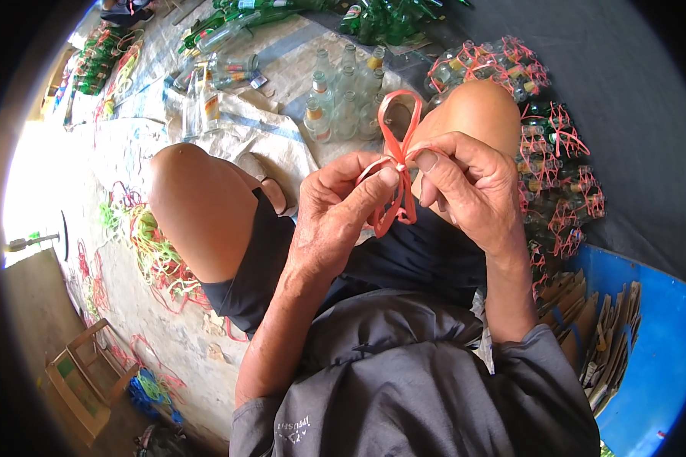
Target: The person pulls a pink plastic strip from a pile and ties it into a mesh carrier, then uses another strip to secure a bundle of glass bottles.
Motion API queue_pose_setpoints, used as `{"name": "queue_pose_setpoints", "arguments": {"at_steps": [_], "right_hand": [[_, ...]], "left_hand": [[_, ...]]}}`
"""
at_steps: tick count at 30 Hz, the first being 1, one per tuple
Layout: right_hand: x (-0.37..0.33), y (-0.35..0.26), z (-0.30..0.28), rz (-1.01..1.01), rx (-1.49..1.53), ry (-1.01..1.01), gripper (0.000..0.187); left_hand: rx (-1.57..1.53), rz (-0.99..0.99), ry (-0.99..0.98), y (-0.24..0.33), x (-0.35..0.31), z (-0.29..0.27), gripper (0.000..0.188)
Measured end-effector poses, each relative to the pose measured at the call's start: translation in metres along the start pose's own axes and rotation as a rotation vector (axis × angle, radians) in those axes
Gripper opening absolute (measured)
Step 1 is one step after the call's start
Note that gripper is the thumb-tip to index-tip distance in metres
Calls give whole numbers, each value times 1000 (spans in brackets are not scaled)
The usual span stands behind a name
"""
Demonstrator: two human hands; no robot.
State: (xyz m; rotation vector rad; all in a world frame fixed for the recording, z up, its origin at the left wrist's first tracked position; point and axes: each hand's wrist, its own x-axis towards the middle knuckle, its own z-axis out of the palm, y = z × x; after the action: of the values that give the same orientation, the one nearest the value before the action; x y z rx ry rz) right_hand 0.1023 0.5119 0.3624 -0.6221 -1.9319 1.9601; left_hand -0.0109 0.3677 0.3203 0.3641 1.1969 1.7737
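Observation:
A pinkish-red plastic strap [391, 217], looped and knotted at its middle, is held up between my two hands over my lap. My left hand [343, 199] pinches it just beside the knot with thumb and forefinger. On the other side, my right hand [469, 183] grips a strand of the strap between thumb and bent fingers. One large loop stands up above the knot, and more loops hang below. Beyond my hands, a group of clear glass bottles [347, 95] stands upright on the sheet.
Bundles of bottles tied with pink strap [560, 183] stand to my right, near flattened cardboard [602, 335]. Green bottles [389, 23] lie at the far side. Tangled coloured straps [156, 247] lie left of my knee. A wooden frame [84, 381] is at lower left.

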Motion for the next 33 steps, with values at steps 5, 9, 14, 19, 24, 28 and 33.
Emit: {"name": "queue_pose_setpoints", "arguments": {"at_steps": [5, 9, 14, 19, 24, 28, 33], "right_hand": [[2, 5, 0, -20, -52, 1, 15], [4, 8, 3, -21, -55, -14, 15], [6, 10, 3, 2, -40, -13, 15], [3, 9, 3, 21, -12, 44, 15], [-4, 2, 8, -174, -114, 214, 19], [-12, 4, 16, -466, -412, 286, 21], [-22, 3, 19, -586, -542, 283, 18]], "left_hand": [[-122, -76, -11, 2, -4, 1, 21], [-179, -142, 24, 1, -5, -3, 21], [-116, -135, -75, 4, -3, -7, 24], [-198, -154, -30, 1, -4, -9, 24], [-274, -130, -13, -2, -4, -9, 22], [-396, -115, -71, -10, -3, -15, 20], [-409, -104, -55, -5, -4, -13, 21]]}}
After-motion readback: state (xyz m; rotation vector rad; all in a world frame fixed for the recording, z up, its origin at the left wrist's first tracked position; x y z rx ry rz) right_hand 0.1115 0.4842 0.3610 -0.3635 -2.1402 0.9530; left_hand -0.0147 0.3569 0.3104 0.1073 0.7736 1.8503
